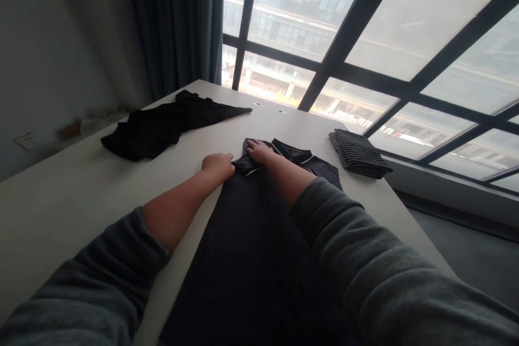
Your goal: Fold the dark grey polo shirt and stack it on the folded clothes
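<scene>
A dark navy polo shirt (251, 248) lies spread on the white table, its black collar (292, 152) with white trim at the far end. My left hand (219, 166) is closed at the edge of the shirt's left sleeve, pinching the cloth near its white-striped cuff. On the shoulder above that sleeve, my right hand (259, 151) rests with fingers stretched over the fabric. My right forearm crosses the shirt and hides part of its front and right side.
A black garment (162, 124) lies loosely on the table (81, 200) at the far left. Folded striped clothes (359, 152) are stacked near the right edge. Two small white pieces (283, 112) sit at the back. Windows and a dark curtain (178, 16) stand beyond.
</scene>
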`<state>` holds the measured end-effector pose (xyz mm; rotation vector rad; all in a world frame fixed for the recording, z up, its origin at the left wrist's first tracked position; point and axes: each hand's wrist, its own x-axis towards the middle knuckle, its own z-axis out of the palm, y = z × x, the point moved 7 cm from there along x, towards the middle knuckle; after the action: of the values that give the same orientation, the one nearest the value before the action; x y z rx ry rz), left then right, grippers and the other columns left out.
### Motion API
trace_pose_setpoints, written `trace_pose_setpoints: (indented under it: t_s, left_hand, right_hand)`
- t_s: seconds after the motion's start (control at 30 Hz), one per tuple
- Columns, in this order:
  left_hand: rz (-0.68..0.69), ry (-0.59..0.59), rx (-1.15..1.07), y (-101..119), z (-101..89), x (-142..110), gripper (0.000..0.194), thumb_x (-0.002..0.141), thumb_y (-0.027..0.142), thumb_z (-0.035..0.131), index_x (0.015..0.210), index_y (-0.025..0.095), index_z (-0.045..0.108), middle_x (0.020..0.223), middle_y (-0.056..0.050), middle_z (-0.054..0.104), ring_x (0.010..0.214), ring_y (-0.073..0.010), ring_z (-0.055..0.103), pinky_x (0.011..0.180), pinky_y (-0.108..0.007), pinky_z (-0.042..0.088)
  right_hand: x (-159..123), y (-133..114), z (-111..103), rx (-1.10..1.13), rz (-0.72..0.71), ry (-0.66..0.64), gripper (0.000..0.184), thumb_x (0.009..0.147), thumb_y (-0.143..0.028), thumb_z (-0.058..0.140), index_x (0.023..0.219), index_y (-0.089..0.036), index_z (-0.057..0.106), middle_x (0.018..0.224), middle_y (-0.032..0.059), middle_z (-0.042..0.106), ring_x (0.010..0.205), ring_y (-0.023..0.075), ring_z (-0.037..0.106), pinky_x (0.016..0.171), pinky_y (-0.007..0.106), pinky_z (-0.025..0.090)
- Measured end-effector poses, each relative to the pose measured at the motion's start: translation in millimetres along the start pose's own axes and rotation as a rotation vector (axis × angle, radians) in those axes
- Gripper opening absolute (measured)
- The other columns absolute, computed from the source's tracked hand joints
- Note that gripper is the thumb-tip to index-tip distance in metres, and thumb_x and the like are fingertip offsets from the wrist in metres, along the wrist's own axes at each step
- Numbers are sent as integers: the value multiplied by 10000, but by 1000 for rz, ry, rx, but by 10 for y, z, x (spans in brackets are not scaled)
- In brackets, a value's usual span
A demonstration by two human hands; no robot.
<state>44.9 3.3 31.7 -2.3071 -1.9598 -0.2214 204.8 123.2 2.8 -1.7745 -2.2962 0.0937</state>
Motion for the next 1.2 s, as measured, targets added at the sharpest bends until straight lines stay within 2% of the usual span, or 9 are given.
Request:
trace_pose_setpoints:
  t_s: [0.17,0.27,0.4,0.6,0.77,0.87,0.97,1.07,1.2]
  left_hand:
    - [9,14,35,63,-20,-31,349,900,385,607,1191,232,726,1178,-172,748,1116,-358,686,899,-416,518]
    - [100,88,53,168,-79,-72,399,939,382,573,1307,254,660,1240,-151,715,1099,-325,686,919,-405,507]
    - [161,65,63,189,-75,-70,343,976,241,466,1216,250,711,1161,-125,729,1027,-278,705,884,-364,509]
    - [251,32,107,293,-113,-105,357,976,183,450,1164,199,753,1127,-168,740,1036,-319,707,896,-403,491]
    - [230,53,134,376,-197,-191,361,981,176,436,1142,152,758,1135,-212,727,1080,-344,687,961,-450,465]
    - [253,-19,111,483,-136,-292,341,974,259,511,1198,170,754,1221,-203,701,1155,-351,656,1006,-446,466]
    - [237,-103,91,607,17,-425,371,958,331,572,1227,158,760,1283,-227,671,1155,-360,655,986,-438,501]
    - [170,-123,101,666,158,-536,538,975,383,564,1402,67,650,1438,-298,575,1294,-411,584,1030,-475,498]
    - [110,-176,137,574,290,-647,766,1049,471,424,1627,-22,323,1702,-278,249,1590,-384,259,1256,-517,304]
  right_hand:
    - [-94,30,129,83,113,-58,671,1091,-548,252,1712,-304,182,1767,64,96,1637,314,88,1257,714,88]
    - [-164,-24,63,93,77,26,640,1079,-524,322,1684,-320,288,1760,55,154,1622,311,157,1278,659,145]
    - [-217,-128,-26,68,-90,165,547,1075,-421,341,1575,-272,505,1702,41,334,1552,242,333,1302,460,250]
    - [-46,-54,112,69,6,-65,672,1094,-498,269,1716,-262,179,1762,21,114,1636,284,104,1299,628,94]
    - [51,-32,120,72,44,-107,688,1096,-521,236,1725,-274,107,1767,21,41,1645,288,34,1295,639,57]
    - [16,-33,116,80,25,-72,678,1096,-510,254,1720,-269,150,1767,26,86,1640,294,65,1299,626,74]
    - [-72,-24,44,103,14,84,618,1102,-471,242,1638,-214,410,1716,80,298,1581,280,276,1307,504,192]
    - [-143,-3,-7,97,35,204,601,1105,-450,233,1488,-173,603,1619,117,455,1480,262,428,1266,396,291]
    - [-87,42,76,89,101,77,666,1093,-535,279,1657,-194,376,1736,85,242,1601,282,221,1310,505,165]
